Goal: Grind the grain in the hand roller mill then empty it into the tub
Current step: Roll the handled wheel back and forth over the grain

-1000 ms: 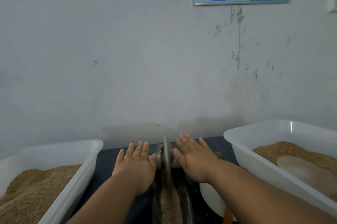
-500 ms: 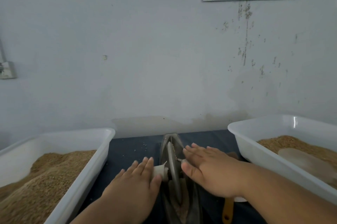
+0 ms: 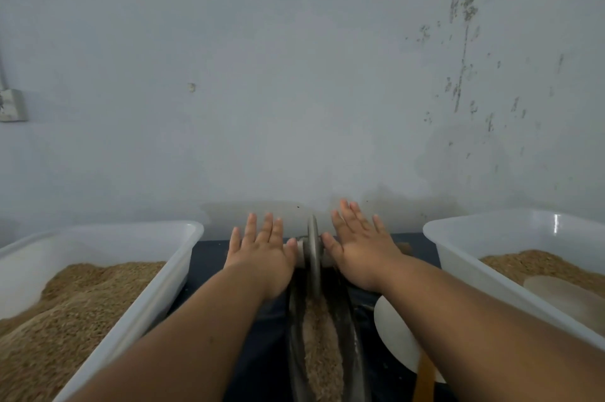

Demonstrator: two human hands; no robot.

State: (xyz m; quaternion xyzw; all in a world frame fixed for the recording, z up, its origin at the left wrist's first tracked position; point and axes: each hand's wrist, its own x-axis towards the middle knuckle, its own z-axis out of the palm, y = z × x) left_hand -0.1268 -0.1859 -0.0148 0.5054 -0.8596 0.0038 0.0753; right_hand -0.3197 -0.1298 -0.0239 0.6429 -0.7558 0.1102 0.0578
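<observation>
Left hand [image 3: 262, 257], right hand [image 3: 363, 254] flat, fingers straight, pressing axle ends of roller [image 3: 313, 247].

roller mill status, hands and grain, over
Left hand, right hand flat on the axle, wheel between. Grain in the trough, not emptied. White scoop beside trough, nothing blocking.

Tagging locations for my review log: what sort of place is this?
Likely a small grain-processing workroom: a left tub and right tub holding grain flank a hand roller mill, before a stained, bare wall.
</observation>
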